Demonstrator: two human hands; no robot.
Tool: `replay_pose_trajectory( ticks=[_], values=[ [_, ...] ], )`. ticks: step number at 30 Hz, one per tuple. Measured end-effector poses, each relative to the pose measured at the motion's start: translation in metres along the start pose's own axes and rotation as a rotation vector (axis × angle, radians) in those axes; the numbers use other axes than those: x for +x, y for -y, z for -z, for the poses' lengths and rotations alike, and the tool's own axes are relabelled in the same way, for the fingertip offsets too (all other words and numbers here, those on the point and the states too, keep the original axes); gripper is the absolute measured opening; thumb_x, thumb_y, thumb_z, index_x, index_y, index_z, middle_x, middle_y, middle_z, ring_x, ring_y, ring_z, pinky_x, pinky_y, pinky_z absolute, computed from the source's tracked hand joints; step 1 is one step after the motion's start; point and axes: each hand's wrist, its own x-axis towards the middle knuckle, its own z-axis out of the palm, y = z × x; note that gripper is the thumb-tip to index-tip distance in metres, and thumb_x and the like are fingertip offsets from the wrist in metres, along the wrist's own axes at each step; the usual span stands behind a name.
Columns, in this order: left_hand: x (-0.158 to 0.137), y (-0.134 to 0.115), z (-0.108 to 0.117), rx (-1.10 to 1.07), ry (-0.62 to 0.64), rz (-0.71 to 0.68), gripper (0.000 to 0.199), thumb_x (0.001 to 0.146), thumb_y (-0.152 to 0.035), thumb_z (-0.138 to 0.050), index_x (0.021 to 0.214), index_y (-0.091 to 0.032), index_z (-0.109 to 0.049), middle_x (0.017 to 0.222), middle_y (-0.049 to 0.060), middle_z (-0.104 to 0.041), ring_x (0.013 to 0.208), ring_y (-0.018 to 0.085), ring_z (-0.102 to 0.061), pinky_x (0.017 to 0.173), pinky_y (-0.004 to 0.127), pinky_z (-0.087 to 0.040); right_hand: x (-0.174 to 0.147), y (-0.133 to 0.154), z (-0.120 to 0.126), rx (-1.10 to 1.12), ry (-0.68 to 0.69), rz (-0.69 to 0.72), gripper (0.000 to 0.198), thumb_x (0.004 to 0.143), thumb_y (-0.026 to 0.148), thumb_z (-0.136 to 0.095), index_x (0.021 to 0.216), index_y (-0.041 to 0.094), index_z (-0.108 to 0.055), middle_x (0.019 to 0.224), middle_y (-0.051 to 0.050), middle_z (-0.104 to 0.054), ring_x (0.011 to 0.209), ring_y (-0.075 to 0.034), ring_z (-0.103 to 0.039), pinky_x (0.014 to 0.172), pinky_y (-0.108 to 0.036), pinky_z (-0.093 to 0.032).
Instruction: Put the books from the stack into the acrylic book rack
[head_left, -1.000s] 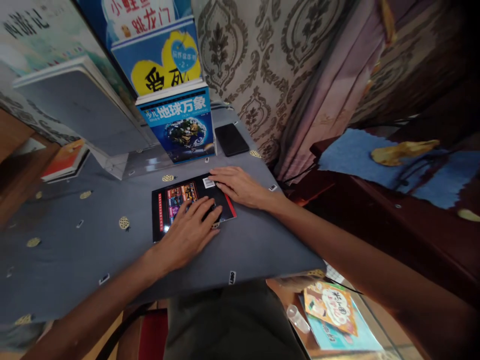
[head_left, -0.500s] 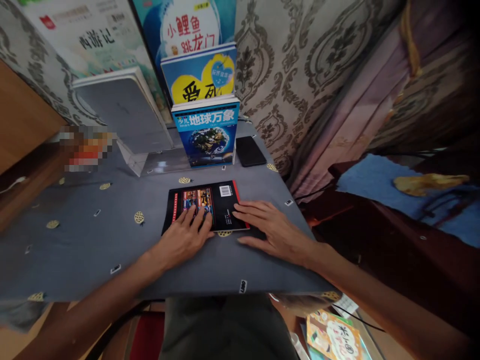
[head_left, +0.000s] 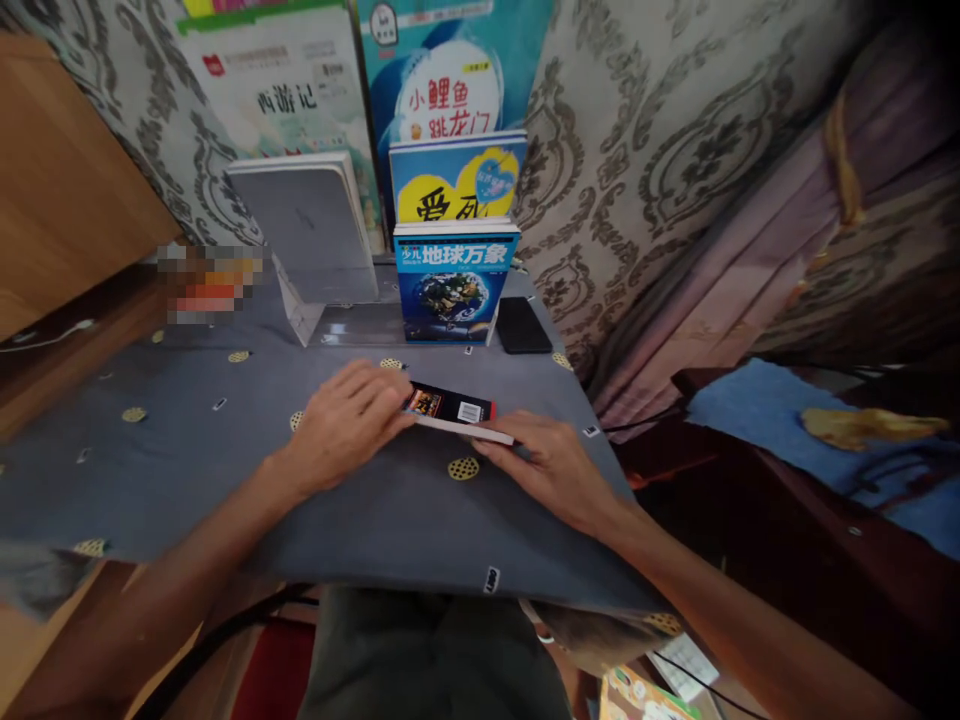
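Observation:
A thin black book (head_left: 444, 402) with a red edge strip, small colour pictures and a barcode is tilted up from the table, its white page edge towards me. My left hand (head_left: 349, 415) is closed round its left end and covers that part. At its right end my right hand (head_left: 551, 455) grips the near corner, thumb below and fingers mostly behind. Just beyond the black book, a blue book with a globe on its cover (head_left: 452, 295) stands upright in a clear stand (head_left: 349, 330).
A dark phone (head_left: 523, 325) lies right of the stand. More upright books, a white-and-green one (head_left: 292, 110) and a teal one (head_left: 517, 60), lean by the patterned wall. A grey cloth with pineapple prints (head_left: 217, 450) covers the table. Right of it lies a blue cloth (head_left: 757, 410).
The black book lay flat under both spread hands. Now its near edge is lifted, and both hands have closed on its ends. The camera view has shifted, moving the scene rightward.

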Motion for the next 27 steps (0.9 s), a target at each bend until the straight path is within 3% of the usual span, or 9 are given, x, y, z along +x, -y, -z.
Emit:
replay_pose_trajectory(
  ticks=[3,7,10,13,17,20,27],
  values=[
    [-0.007,0.006,0.010,-0.034,-0.185,0.226,0.028,0.100,-0.036,-0.050,0.123,-0.021,-0.054,0.131,0.012,-0.063,0.129,0.027,-0.056,0.112,0.051,-0.041,0.004,0.013,0.003,0.105,-0.051,-0.104,0.025,0.096,0.037,-0.058,0.090,0.022,-0.076,0.076,-0.001,-0.074,0.066,-0.016,-0.066,0.060,-0.026,-0.050],
    [-0.028,0.007,0.003,-0.266,-0.301,0.607,0.043,0.099,-0.042,-0.048,0.137,-0.021,-0.044,0.146,0.015,-0.049,0.139,0.028,-0.045,0.115,0.053,-0.038,0.006,0.024,0.003,0.332,-0.158,-0.247,0.028,0.089,0.044,-0.064,0.076,0.022,-0.075,0.060,0.001,-0.067,0.057,-0.017,-0.062,0.052,-0.026,-0.048],
    [-0.041,0.005,-0.017,-0.616,-0.325,0.970,0.049,0.098,-0.051,-0.046,0.138,-0.023,-0.043,0.146,0.015,-0.049,0.140,0.028,-0.045,0.111,0.052,-0.044,0.007,0.030,-0.002,0.624,-0.235,-0.373,0.028,0.081,0.050,-0.074,0.080,0.022,-0.077,0.069,-0.001,-0.071,0.060,-0.018,-0.064,0.055,-0.029,-0.054],
    [-0.039,0.001,-0.031,-1.062,-0.248,1.265,0.049,0.101,-0.055,-0.033,0.133,-0.021,-0.049,0.135,0.018,-0.060,0.127,0.029,-0.058,0.095,0.047,-0.056,0.007,0.036,-0.014,0.921,-0.247,-0.475,0.033,0.074,0.054,-0.079,0.080,0.022,-0.078,0.077,-0.003,-0.074,0.063,-0.016,-0.064,0.056,-0.029,-0.057],
    [-0.022,-0.004,-0.032,-1.462,-0.153,1.336,0.056,0.101,-0.060,-0.026,0.127,-0.020,-0.055,0.120,0.015,-0.070,0.101,0.024,-0.071,0.076,0.037,-0.061,0.004,0.039,-0.037,1.143,-0.211,-0.559,0.034,0.071,0.054,-0.083,0.081,0.022,-0.078,0.080,-0.003,-0.075,0.067,-0.015,-0.065,0.059,-0.028,-0.058],
    [-0.013,-0.004,-0.031,-1.501,-0.239,1.423,0.055,0.101,-0.059,-0.027,0.126,-0.020,-0.057,0.112,0.011,-0.074,0.088,0.021,-0.073,0.069,0.034,-0.061,0.000,0.033,-0.048,1.143,-0.161,-0.582,0.032,0.073,0.053,-0.082,0.079,0.023,-0.077,0.082,-0.003,-0.075,0.074,-0.015,-0.066,0.068,-0.028,-0.058],
    [-0.001,0.003,-0.044,-1.398,-0.336,1.315,0.068,0.096,-0.069,-0.025,0.129,-0.019,-0.057,0.122,0.012,-0.071,0.108,0.026,-0.069,0.091,0.043,-0.057,0.003,0.018,-0.050,0.909,0.034,-0.555,0.035,0.070,0.055,-0.082,0.076,0.021,-0.076,0.075,-0.001,-0.074,0.069,-0.017,-0.065,0.068,-0.030,-0.054]
  ],
)
